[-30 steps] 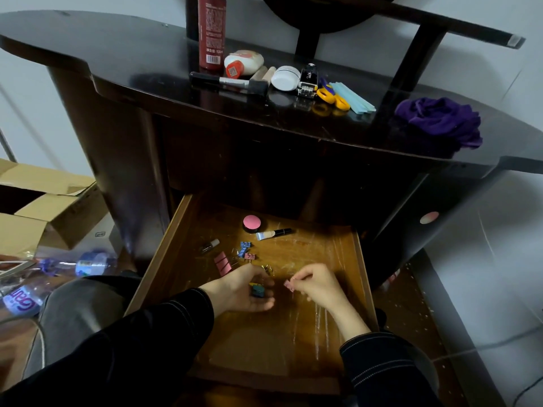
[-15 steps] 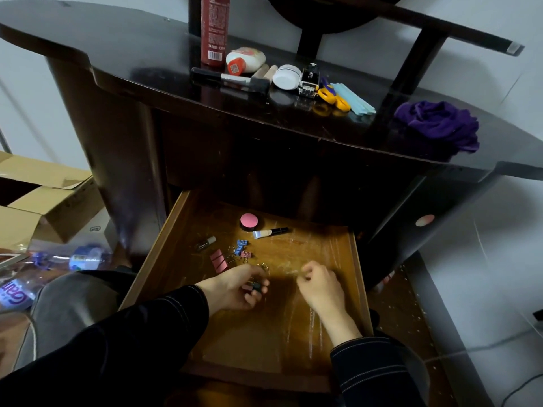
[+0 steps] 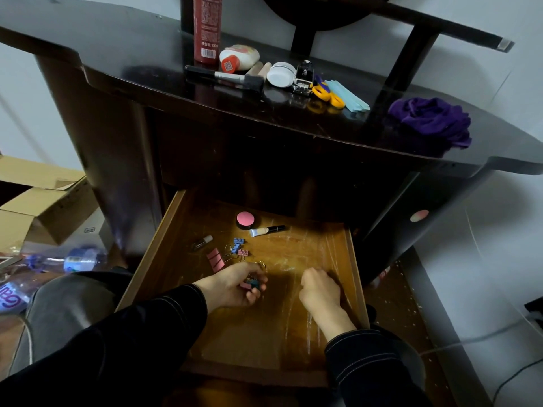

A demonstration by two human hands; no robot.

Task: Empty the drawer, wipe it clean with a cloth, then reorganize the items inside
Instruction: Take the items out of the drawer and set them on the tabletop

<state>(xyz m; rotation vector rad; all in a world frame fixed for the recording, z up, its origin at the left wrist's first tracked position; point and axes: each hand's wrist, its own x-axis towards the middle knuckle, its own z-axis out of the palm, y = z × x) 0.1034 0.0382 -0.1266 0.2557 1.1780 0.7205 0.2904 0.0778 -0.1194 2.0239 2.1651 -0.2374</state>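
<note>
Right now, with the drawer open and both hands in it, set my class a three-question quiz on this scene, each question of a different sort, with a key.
1. True or false: the purple cloth lies on the desk top, not in the drawer.
2. What does the left hand hold? A: small clips; B: a spoon; C: nothing.
3. Fill in: the round pink compact lies near the drawer's ____ (front or back).
Key: 1 true; 2 A; 3 back.
</note>
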